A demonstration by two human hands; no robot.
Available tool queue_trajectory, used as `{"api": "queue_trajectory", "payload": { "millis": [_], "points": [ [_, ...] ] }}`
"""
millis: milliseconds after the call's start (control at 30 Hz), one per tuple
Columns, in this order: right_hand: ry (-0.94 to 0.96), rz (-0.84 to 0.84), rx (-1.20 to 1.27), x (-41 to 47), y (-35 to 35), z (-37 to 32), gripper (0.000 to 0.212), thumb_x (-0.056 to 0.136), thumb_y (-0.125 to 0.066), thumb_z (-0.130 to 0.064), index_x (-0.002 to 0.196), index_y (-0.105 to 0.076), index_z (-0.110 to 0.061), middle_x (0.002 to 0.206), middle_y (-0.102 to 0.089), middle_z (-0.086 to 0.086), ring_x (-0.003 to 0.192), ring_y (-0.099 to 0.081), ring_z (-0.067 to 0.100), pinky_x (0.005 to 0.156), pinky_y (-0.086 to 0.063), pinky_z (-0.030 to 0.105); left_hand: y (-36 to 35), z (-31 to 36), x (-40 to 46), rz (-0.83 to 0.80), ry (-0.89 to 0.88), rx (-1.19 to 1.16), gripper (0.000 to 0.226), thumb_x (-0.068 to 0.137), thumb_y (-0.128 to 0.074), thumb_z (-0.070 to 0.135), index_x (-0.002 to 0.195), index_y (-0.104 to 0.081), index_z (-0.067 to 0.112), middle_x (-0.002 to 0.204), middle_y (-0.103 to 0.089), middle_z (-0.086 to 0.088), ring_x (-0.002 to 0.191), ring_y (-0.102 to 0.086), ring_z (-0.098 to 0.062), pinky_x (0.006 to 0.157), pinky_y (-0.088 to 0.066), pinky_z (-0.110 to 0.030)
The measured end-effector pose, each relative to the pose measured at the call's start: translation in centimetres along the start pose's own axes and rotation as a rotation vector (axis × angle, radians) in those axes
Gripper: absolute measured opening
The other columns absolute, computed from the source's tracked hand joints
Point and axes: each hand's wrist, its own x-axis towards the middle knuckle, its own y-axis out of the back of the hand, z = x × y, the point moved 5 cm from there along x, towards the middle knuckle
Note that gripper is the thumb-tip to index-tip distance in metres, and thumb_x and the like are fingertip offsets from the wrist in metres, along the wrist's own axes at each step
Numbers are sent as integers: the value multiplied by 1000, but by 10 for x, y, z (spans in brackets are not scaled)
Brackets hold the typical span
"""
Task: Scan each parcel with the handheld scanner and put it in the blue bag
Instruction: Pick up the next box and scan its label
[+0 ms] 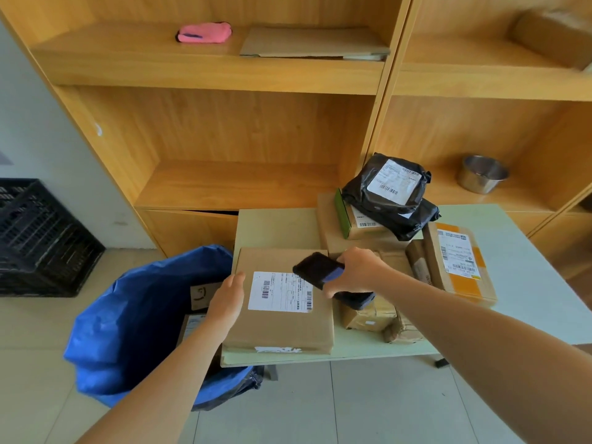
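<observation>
Both hands at work: my right hand grips the black handheld scanner over the white shipping label of a flat brown cardboard parcel, while my left hand, fingers straight, steadies its left edge. At least two parcels already lie in the open blue plastic bag beside the pale green table; several wait, black mailers stacked behind. Wooden shelving backs the room; a black crate sits left.

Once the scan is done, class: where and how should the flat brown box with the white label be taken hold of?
Probably grip the flat brown box by its left and right edges. It lies flat on the table, too wide for one hand; the left hand already rests on the left edge, beside the blue bag.
</observation>
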Motion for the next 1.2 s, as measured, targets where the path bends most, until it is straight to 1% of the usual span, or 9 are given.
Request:
{"api": "queue_trajectory", "payload": {
  "millis": [133, 200, 300, 400, 533, 667, 767, 933, 1200],
  "points": [
    [-101, 33, 470, 15, -34, -3, 52, 66, -88, -51, 100, -69, -16, 89, -70, -1, 74, -65, 12, 58, -51, 23, 7, -3, -7, 0, -4, 72, 44, 99, -31, 52, 118, -62, 28, 113, -67, -2, 103, -61, -21, 87, -42, -42],
    [-123, 70, 615, 21, -52, -5, 43, 70, -87, -47, 95, -66, -20, 84, -68, -4, 71, -63, 9, 54, -45, 20, 13, -7, -4, 22, -3, 89, 48, 99, -32, 51, 130, -57, 25, 129, -62, -4, 116, -56, -24, 97, -40, -45],
    [-154, 132, 742, 31, -75, -3, 40, 68, -89, -42, 93, -63, -26, 87, -71, -3, 77, -70, 14, 63, -57, 25, 20, -16, 5, 40, 23, 82, 52, 101, -34, 47, 144, -48, 22, 146, -50, -6, 133, -45, -28, 106, -33, -45],
    [-215, 186, 838, 39, -93, 4, 35, 69, -90, -40, 88, -61, -31, 88, -73, -3, 81, -73, 19, 76, -63, 36, 23, -26, 10, 6, 33, 89, 57, 100, -36, 48, 153, -37, 25, 156, -40, -4, 142, -36, -27, 113, -28, -48],
    [-288, 234, 1006, 40, -102, 5, 28, 78, -87, -29, 86, -60, -27, 85, -72, 0, 77, -71, 19, 72, -62, 36, 17, -36, 25, -119, 100, -16, 63, 98, -43, 47, 156, -26, 29, 156, -38, -3, 141, -37, -29, 110, -30, -44],
    [-348, 290, 1077, 43, -102, 5, 43, 78, -86, -31, 108, -58, -18, 86, -68, -2, 76, -66, 15, 62, -56, 28, 7, -41, 44, -281, 99, -15, 78, 74, -48, 64, 146, -40, 36, 138, -57, 3, 123, -53, -23, 106, -40, -47],
    [-364, 315, 1106, 43, -108, 3, 52, 78, -87, -28, 118, -55, -18, 87, -63, -5, 76, -62, 11, 62, -51, 25, 9, -46, 56, -336, 89, -1, 69, 80, -50, 59, 145, -43, 35, 133, -59, 6, 120, -54, -19, 98, -42, -41],
    [-403, 325, 1088, 49, -111, -10, 48, 75, -88, -29, 112, -61, -15, 92, -70, 0, 82, -67, 17, 75, -58, 33, 25, -45, 62, -315, 52, -77, 46, 90, -51, 49, 131, -53, 30, 115, -66, 3, 103, -60, -15, 71, -43, -31],
    [-287, 290, 1038, 83, -81, -96, 53, 71, -89, -41, 112, -70, -11, 96, -75, 5, 88, -70, 22, 78, -59, 35, 115, -47, 75, -183, 71, -193, 44, 96, -47, 47, 134, -55, 26, 118, -66, 1, 104, -60, -16, 78, -44, -34]
  ]
}}
